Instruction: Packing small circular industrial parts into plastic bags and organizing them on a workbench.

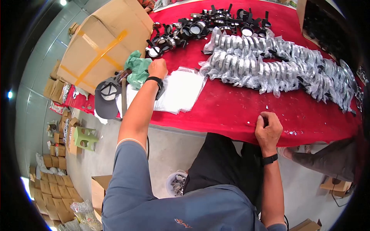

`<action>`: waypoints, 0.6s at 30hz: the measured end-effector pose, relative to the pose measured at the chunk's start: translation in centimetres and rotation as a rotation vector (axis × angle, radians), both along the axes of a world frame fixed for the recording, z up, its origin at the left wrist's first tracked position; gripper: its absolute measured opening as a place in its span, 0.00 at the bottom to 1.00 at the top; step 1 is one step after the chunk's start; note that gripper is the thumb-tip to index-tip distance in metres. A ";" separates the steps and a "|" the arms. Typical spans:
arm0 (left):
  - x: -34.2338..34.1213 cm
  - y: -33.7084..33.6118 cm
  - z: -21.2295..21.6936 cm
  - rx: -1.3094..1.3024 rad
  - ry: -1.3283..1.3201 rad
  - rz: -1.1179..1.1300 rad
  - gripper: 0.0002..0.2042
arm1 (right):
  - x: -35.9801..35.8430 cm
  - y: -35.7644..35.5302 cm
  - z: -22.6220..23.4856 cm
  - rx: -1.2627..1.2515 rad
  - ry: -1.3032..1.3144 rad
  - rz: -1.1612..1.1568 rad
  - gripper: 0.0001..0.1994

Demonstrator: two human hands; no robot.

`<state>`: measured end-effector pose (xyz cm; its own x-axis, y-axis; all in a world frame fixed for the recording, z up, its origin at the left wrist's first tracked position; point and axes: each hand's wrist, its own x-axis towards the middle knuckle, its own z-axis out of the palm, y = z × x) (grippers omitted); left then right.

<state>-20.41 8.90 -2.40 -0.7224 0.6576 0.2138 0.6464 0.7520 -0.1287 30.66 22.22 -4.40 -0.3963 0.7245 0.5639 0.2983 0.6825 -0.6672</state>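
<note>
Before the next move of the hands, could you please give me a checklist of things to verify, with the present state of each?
1. Left bare hand grip visible: cannot tell; its fingertips are hidden.
2. Right bare hand clear of the silver round pieces wrapped in clear plastic: ok, it is at the near table edge.
3. Flat stack of whitish plastic sheets close to the left hand: ok.
4. Loose black-and-silver round pieces lined up: not ok, they lie jumbled.
5. Red cloth table cover free of debris: not ok, small pale scraps lie near the right hand.
</note>
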 end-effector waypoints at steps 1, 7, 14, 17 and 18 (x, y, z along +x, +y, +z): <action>-0.1 0.3 0.5 0.055 0.013 0.059 0.09 | -0.2 0.1 0.0 0.010 0.002 -0.019 0.04; 1.4 -2.1 6.4 0.245 0.167 -0.093 0.12 | -1.2 0.2 -0.3 0.014 0.043 0.030 0.03; 17.5 -3.8 12.6 0.881 -0.829 -0.337 0.17 | -0.9 -3.1 4.7 -0.364 0.052 0.248 0.18; 25.7 -4.8 11.4 0.980 -1.442 -0.383 0.18 | -1.7 -5.7 5.5 -0.188 -0.009 0.535 0.36; 27.2 -5.3 10.3 0.994 -1.586 -0.393 0.18 | -1.7 -6.9 6.4 -0.259 -0.064 0.627 0.41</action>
